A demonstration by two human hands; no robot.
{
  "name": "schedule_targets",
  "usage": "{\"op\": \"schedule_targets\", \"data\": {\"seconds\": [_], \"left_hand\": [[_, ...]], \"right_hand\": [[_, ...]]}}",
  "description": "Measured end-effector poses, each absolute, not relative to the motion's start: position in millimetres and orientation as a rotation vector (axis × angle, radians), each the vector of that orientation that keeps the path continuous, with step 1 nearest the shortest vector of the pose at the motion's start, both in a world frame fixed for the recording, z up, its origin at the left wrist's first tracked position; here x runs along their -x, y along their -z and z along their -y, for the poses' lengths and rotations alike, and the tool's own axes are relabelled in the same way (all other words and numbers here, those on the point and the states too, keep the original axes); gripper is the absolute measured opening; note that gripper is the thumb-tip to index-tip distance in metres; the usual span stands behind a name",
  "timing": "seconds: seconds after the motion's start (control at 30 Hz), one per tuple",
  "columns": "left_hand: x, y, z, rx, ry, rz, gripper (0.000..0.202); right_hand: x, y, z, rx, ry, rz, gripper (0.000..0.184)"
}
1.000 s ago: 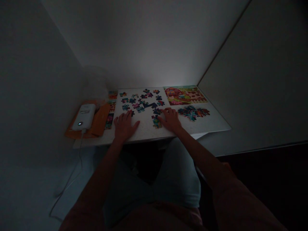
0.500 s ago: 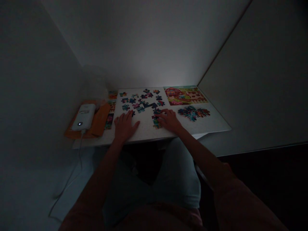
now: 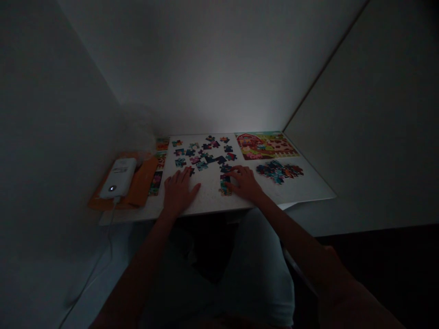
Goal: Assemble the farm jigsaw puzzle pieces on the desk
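A white desk carried loose jigsaw pieces scattered across its middle. A barn picture lay at the far right, with a clump of pieces just in front of it. At the left edge, a white power bank sat on an orange envelope, beside a row of small picture cards.

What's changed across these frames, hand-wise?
The right hand curled and slid left, its fingers now on the multicoloured cardboard jigsaw pieces; no clear grasp. The left hand stayed flat on the white tabletop; the colourful farm-scene puzzle card stayed put.
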State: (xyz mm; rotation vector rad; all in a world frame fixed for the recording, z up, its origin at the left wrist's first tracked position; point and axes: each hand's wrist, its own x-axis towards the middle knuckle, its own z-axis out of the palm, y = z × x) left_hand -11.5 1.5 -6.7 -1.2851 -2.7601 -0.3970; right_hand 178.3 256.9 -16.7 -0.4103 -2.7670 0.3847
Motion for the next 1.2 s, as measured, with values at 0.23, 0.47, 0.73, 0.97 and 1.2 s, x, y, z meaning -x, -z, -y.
{"op": "schedule_targets", "data": {"seconds": [0.23,0.47,0.73,0.97,1.2], "left_hand": [[13,9,-2,1.313,0.355,2.749,0.074],[13,9,-1,1.315,0.369,2.737,0.072],[5,11,3,1.288,0.435,2.734,0.07],[61,5,-16,1.134,0.808,2.635,0.056],[190,-35,-96,1.191,0.551,2.829,0.047]], "right_hand": [[-177,24,-259,0.391,-0.359,2.735,0.043],[-179,28,-260,0.364,-0.345,2.725,0.041],[-181,35,-265,0.357,-0.32,2.712,0.043],[-181,40,-268,0.354,-0.318,2.687,0.045],[-181,41,-267,0.379,-0.347,2.652,0.058]]}}
